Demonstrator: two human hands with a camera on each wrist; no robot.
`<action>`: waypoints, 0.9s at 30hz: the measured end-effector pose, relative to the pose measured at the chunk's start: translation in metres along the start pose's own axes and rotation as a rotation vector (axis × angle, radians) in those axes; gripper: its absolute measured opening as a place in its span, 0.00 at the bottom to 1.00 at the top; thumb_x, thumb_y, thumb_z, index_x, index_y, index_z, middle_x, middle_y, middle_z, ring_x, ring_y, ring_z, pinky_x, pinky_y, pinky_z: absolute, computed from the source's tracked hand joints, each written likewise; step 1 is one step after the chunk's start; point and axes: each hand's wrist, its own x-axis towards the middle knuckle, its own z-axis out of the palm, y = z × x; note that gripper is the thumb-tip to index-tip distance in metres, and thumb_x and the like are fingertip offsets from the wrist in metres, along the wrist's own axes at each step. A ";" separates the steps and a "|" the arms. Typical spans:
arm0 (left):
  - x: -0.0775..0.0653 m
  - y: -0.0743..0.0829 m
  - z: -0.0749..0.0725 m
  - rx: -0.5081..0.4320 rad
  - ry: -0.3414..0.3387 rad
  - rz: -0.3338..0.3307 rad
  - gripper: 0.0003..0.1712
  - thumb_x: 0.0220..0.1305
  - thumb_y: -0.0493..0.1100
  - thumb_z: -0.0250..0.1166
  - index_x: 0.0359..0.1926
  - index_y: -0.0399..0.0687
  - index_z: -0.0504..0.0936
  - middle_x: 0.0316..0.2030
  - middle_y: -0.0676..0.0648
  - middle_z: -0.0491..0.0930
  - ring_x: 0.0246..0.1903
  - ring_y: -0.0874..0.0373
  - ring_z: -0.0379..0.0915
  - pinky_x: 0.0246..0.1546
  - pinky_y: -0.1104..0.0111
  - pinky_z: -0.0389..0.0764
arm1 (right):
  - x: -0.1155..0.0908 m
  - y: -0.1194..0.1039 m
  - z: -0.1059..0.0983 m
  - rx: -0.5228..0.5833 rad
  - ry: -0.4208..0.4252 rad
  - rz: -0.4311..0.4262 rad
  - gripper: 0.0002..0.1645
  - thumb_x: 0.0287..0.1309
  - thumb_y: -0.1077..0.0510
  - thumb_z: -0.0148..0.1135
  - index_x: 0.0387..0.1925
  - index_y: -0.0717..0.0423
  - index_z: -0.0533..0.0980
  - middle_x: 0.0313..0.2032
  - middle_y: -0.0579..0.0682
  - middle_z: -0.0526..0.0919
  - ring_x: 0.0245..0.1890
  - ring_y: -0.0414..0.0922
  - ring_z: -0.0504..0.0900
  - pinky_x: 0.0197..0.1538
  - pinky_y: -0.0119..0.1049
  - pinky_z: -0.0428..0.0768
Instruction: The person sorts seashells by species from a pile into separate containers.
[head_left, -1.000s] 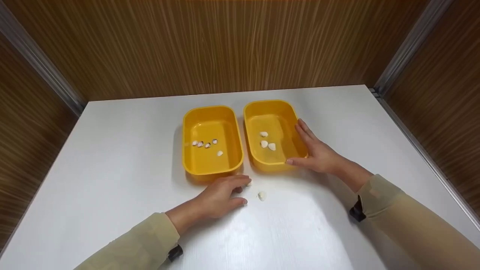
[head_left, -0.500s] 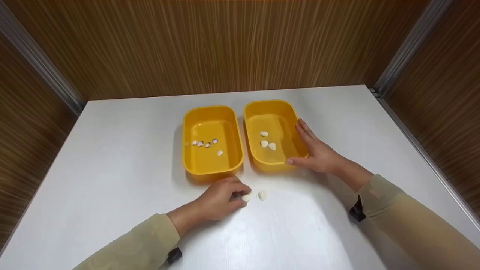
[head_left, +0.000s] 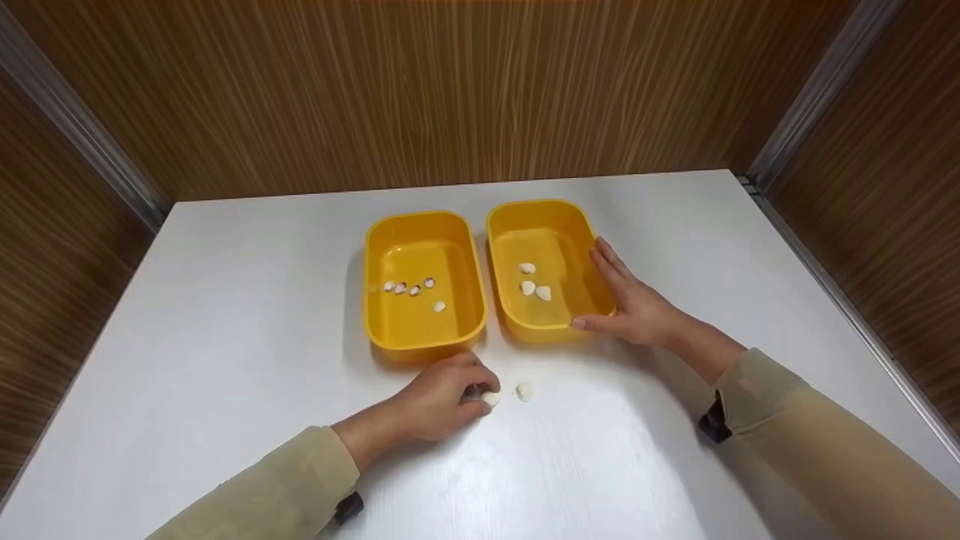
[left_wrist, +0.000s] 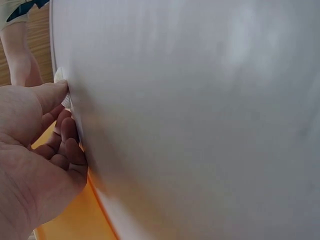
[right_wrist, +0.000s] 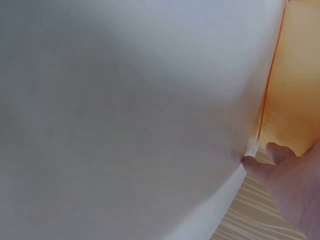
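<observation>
In the head view my left hand pinches a small white seashell between thumb and fingers, low over the white table. The left wrist view shows the ribbed seashell partly hidden by the thumb. Just right of it a second pale seashell lies on the table. My right hand rests against the near right corner of the right yellow bin, fingers extended along its side and thumb at its front. Inside that bin lie 3 white seashells.
Left of it stands another yellow bin, with several small pale and dark-marked shells inside. Both bins sit on the white table. Wood-grain panels rise behind the table and at both sides.
My left hand has closed its fingers on the seashell and drawn it slightly toward the table's near side. The right hand and both bins have stayed put.
</observation>
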 end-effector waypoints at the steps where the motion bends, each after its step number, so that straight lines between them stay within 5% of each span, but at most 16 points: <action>1: 0.000 0.000 0.000 0.002 0.001 0.005 0.10 0.70 0.38 0.71 0.51 0.44 0.88 0.43 0.51 0.77 0.44 0.57 0.76 0.52 0.65 0.80 | 0.000 0.000 0.000 0.001 0.000 -0.003 0.75 0.59 0.30 0.73 0.86 0.54 0.36 0.85 0.44 0.27 0.85 0.55 0.37 0.81 0.61 0.48; 8: -0.003 0.000 0.000 0.003 0.020 0.044 0.09 0.70 0.36 0.70 0.50 0.42 0.87 0.43 0.49 0.78 0.44 0.55 0.76 0.52 0.65 0.80 | 0.000 0.001 0.001 -0.006 0.008 -0.022 0.75 0.60 0.31 0.74 0.86 0.55 0.36 0.86 0.48 0.28 0.85 0.54 0.37 0.81 0.60 0.49; 17: -0.002 0.006 -0.002 -0.038 -0.007 0.002 0.10 0.71 0.38 0.70 0.51 0.46 0.86 0.45 0.53 0.79 0.46 0.58 0.75 0.53 0.67 0.80 | -0.001 0.002 0.001 -0.005 0.006 0.002 0.75 0.59 0.29 0.73 0.86 0.52 0.36 0.86 0.47 0.28 0.85 0.55 0.38 0.80 0.61 0.50; 24: 0.003 0.031 -0.024 -0.084 -0.010 -0.043 0.12 0.75 0.41 0.68 0.56 0.52 0.86 0.49 0.59 0.78 0.50 0.58 0.77 0.56 0.64 0.81 | 0.000 0.001 0.001 -0.010 0.001 0.008 0.75 0.59 0.28 0.72 0.87 0.51 0.36 0.86 0.46 0.28 0.85 0.56 0.38 0.80 0.61 0.51; 27: 0.010 0.041 -0.038 -0.099 0.026 -0.007 0.13 0.76 0.40 0.68 0.58 0.51 0.86 0.50 0.57 0.80 0.52 0.57 0.77 0.57 0.62 0.83 | 0.000 0.000 0.001 -0.004 0.000 0.019 0.75 0.58 0.28 0.72 0.87 0.50 0.36 0.85 0.43 0.27 0.85 0.56 0.39 0.80 0.60 0.52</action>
